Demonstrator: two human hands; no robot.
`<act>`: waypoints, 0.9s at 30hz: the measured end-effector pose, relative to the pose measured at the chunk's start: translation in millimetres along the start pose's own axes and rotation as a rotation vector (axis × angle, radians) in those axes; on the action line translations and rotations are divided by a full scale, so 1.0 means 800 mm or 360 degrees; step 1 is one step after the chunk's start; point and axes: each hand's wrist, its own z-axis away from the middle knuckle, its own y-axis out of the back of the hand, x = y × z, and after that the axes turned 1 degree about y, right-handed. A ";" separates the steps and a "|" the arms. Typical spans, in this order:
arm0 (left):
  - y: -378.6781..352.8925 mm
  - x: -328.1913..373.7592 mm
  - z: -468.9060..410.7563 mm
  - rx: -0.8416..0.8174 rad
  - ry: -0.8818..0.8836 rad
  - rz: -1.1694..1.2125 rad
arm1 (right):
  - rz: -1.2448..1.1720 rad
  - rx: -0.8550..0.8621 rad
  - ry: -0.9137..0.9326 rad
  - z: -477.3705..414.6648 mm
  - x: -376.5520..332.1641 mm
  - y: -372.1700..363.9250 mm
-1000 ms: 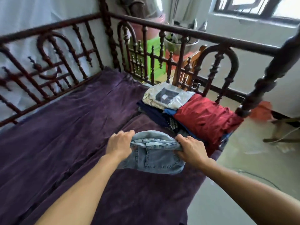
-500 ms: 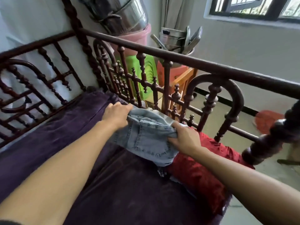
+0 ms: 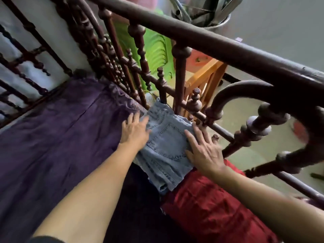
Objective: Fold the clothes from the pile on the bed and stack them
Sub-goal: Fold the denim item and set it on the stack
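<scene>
Folded light-blue denim shorts (image 3: 164, 146) lie on top of the stack of clothes, close against the bed's wooden railing. My left hand (image 3: 135, 131) rests flat on the shorts' left edge with straight fingers. My right hand (image 3: 203, 149) lies flat on their right edge, fingers spread. A folded red garment (image 3: 215, 209) lies beside and below the shorts, nearer to me. The lower clothes of the stack are hidden under the denim, apart from a dark strip at its near edge.
A purple bedspread (image 3: 57, 141) covers the bed to the left. The dark carved railing (image 3: 201, 39) runs close behind the stack and along the right. Beyond it stand a green plastic item (image 3: 157, 50), a wooden chair (image 3: 206, 76) and a metal pot (image 3: 206, 13).
Both hands carried the folded shorts from the middle of the bed up onto the stack by the railing, then let go and flattened onto them. The camera moved closer.
</scene>
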 end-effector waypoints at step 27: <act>-0.020 -0.104 0.298 -0.0453 0.0490 0.0305 | 0.0153 -0.0421 0.0360 0.066 -0.126 0.008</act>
